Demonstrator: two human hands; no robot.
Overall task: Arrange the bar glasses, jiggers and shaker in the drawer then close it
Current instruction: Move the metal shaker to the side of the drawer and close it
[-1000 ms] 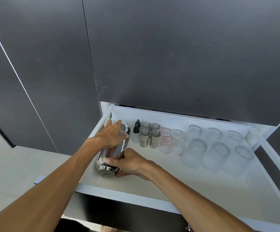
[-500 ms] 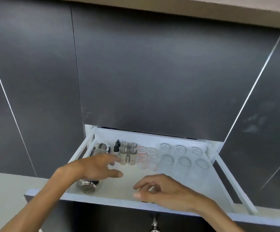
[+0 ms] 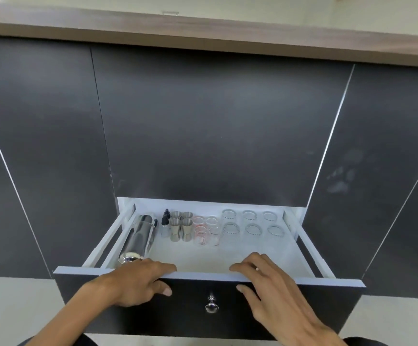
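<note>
- We judged arranging done: the polished steel shaker point(image 3: 138, 238) lay along the white drawer point(image 3: 228, 275)'s left side, steel jiggers point(image 3: 181, 226) and clear glasses point(image 3: 250, 224) stood behind.
- Our left hand point(image 3: 138, 280) and right hand point(image 3: 270, 283) rested on the front edge, fingers loosely spread, holding nothing.
- Next, we reckoned, came an even push shut.

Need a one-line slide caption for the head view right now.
Both hands, left hand and right hand, rest on the open drawer front; shaker lies inside.

Left hand point(image 3: 133, 280), right hand point(image 3: 273, 288): fingers spread, palms down.
</note>
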